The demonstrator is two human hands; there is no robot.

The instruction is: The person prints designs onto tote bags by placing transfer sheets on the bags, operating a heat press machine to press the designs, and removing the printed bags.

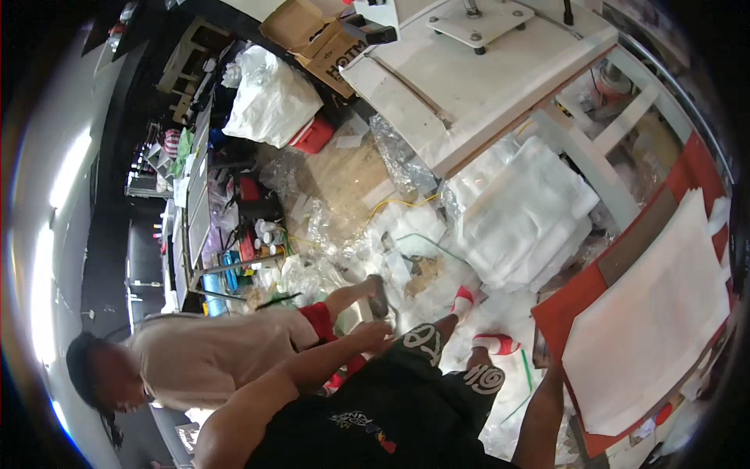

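White sheet (pixel 644 313) on red board (pixel 559 319), long axis slanting up rightward — hands (pixel 373 337) spread or closed, I can't tell

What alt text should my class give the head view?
The right forearm is beside a red board under a white sheet; the left hand is near dark shorts. Plastic litters the floor; a co-worker stands left.

Shirt (pixel 312 442) and shorts (pixel 459 383) are black, printed — footwear (pixel 495 344) red and white.
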